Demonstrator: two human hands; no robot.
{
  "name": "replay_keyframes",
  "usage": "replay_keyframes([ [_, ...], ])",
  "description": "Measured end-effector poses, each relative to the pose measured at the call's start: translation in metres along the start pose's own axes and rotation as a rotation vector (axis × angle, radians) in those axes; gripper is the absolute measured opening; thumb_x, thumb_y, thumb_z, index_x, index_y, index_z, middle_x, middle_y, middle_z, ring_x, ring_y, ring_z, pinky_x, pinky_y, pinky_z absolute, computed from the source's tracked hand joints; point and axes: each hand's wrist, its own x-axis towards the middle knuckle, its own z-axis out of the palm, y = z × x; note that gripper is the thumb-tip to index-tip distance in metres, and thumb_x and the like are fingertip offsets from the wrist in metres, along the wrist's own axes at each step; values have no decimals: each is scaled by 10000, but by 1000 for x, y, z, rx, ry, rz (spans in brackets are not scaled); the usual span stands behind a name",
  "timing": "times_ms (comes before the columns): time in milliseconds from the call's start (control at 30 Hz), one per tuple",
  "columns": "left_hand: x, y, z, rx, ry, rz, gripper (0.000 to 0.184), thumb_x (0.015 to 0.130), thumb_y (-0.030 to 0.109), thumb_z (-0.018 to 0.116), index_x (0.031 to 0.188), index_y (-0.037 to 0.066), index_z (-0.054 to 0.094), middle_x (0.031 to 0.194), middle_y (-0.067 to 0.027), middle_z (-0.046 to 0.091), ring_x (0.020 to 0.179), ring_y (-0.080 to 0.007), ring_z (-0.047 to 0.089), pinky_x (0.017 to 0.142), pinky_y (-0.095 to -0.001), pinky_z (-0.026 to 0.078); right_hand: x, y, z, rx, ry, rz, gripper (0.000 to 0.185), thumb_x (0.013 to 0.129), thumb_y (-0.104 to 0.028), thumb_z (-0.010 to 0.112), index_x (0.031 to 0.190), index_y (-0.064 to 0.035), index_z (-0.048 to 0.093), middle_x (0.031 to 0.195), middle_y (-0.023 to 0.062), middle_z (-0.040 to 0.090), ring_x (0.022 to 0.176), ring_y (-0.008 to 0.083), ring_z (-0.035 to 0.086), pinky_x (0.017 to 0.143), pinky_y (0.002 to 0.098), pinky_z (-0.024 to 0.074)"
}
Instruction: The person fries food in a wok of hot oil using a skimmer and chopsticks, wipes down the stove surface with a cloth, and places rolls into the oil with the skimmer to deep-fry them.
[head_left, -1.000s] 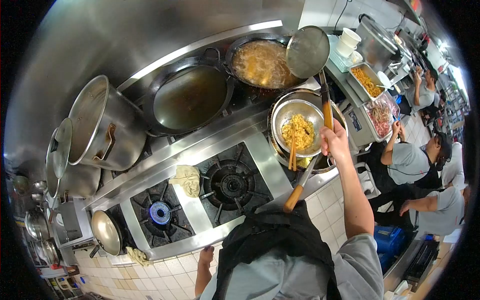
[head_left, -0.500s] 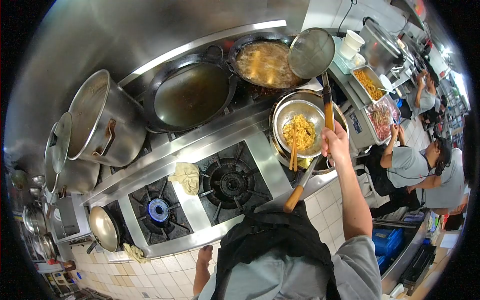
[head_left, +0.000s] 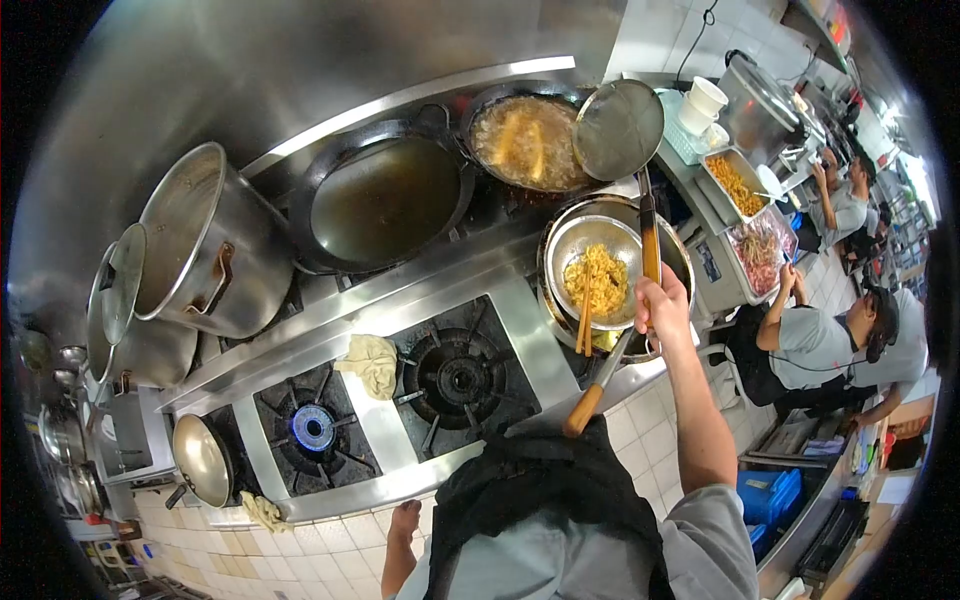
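My right hand [head_left: 662, 305] is wrapped round the wooden handle of a wire-mesh skimmer [head_left: 619, 130]. The skimmer's round mesh hangs at the right rim of a wok of bubbling oil [head_left: 515, 110], where long golden pieces [head_left: 535, 148] float. Left of my right hand, a steel bowl [head_left: 562, 232] holds yellow food [head_left: 597, 275], with wooden chopsticks [head_left: 586, 318] leaning in it. Close below that hand, a wooden-handled tool [head_left: 585, 408] leans out, its head hidden. Low beside the stove's front edge hangs my left hand [head_left: 404, 520], apart from everything, its fingers mostly hidden.
A second wok of dark oil [head_left: 385, 195] and a tall stockpot [head_left: 190, 255] stand at the back. One burner [head_left: 313, 428] has a blue flame; a cloth [head_left: 370, 365] lies between burners. Food trays [head_left: 735, 185] and co-workers [head_left: 815, 335] are on the right.
The skimmer's mesh and my right hand have shifted slightly left in view, the hand still gripping the handle. The golden pieces in the oil show more clearly. The camera view has shifted slightly.
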Motion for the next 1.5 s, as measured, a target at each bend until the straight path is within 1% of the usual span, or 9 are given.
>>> replay_keyframes([
  [167, 17, -19, 4, -173, -31, 19, 316, 900, 298, 615, 1011, 9, 680, 707, -9, 557, 581, -109, 489, 500, -289, 386, -3, 5, 2, 40, 12, 1, 150, 903, -30, 489, 1052, -45, 506, 724, -2, 486, 442, 59, 422, 334, 226, 362],
  [267, 21, -22, 4, -10, -46, 173, 256, 912, 283, 615, 964, 38, 669, 678, 7, 526, 552, -105, 462, 483, -292, 362, 1, 18, -3, 16, -20, 3, 171, 904, -32, 494, 1074, -45, 499, 721, 4, 489, 438, 67, 425, 333, 232, 366],
  [567, 23, -17, 4, -151, -36, 88, 253, 927, 226, 636, 1085, 31, 659, 749, 19, 544, 602, -88, 448, 536, -288, 386, -2, 19, 15, -1, -40, 62, 219, 896, -49, 511, 1112, -14, 520, 694, 24, 505, 422, 91, 443, 349, 267, 373],
  [633, 25, -20, 2, -178, -51, 36, 270, 926, 232, 637, 1099, 25, 656, 770, 14, 551, 618, -86, 449, 551, -285, 391, -1, 17, 19, -42, -35, 67, 118, 885, -56, 528, 998, -37, 502, 674, 14, 486, 428, 82, 432, 347, 250, 365],
  [867, 59, -69, 6, -318, -159, -102, 358, 925, 287, 641, 1160, 17, 654, 736, 12, 552, 582, -88, 464, 493, -282, 374, 14, 16, 28, -12, -78, 102, 90, 872, -62, 537, 950, -33, 504, 677, 16, 495, 440, 79, 426, 361, 253, 362],
  [967, 41, -54, 13, -131, -78, -44, 366, 915, 288, 639, 1167, 23, 658, 709, 15, 540, 558, -92, 468, 461, -279, 356, 17, 16, 34, 14, -47, 111, 81, 863, -60, 541, 930, -34, 502, 683, 14, 495, 454, 79, 434, 369, 254, 362],
  [1100, 62, -89, 22, -214, -19, -130, 373, 902, 290, 641, 1160, 21, 661, 710, 12, 543, 559, -94, 464, 467, -275, 361, 20, 23, 35, 40, -78, 102, 95, 859, -53, 543, 939, -34, 495, 702, 14, 499, 467, 78, 439, 375, 250, 363],
  [1267, 40, -53, 9, -154, -88, 9, 341, 902, 294, 646, 1131, 44, 671, 704, 11, 542, 564, -92, 464, 475, -270, 368, 18, 24, 31, 59, -91, 109, 104, 859, -45, 542, 950, -35, 492, 711, 15, 500, 463, 78, 432, 374, 250, 361],
  [1500, 44, -56, 14, -149, 13, -54, 314, 900, 304, 646, 1080, 49, 678, 687, 8, 535, 556, -92, 463, 471, -274, 367, 12, 21, 31, 81, -70, 116, 93, 863, -34, 540, 937, -41, 485, 707, 15, 498, 456, 80, 428, 367, 253, 354],
])
